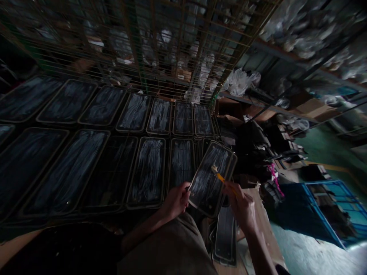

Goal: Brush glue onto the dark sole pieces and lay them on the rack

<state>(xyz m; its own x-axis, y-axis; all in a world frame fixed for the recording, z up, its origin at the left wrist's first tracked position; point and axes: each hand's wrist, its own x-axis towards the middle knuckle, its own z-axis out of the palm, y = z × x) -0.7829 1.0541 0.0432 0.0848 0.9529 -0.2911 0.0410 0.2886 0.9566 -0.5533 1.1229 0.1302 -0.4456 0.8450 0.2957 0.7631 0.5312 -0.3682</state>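
Observation:
My left hand [177, 198] grips the left edge of a dark rectangular panel [210, 179] with rounded corners and a pale rim. The panel is held tilted above my lap, and whitish streaks run along its face. In my right hand [241, 206] is a brush [220, 177] with a yellow-orange handle; its pale tip meets the panel's upper middle. Similar streaked panels, such as this one [147, 172], lie in two rows to the left. More dark panels [225, 233] are stacked below, by my right wrist.
Behind the rows rises a wire mesh partition [177, 46]. Shelves with clear plastic bags [241, 81] and a cardboard box [311, 105] stand at the back right. A blue-framed crate [312, 206] sits on the green floor at right. Cardboard [255, 202] lies near my right forearm.

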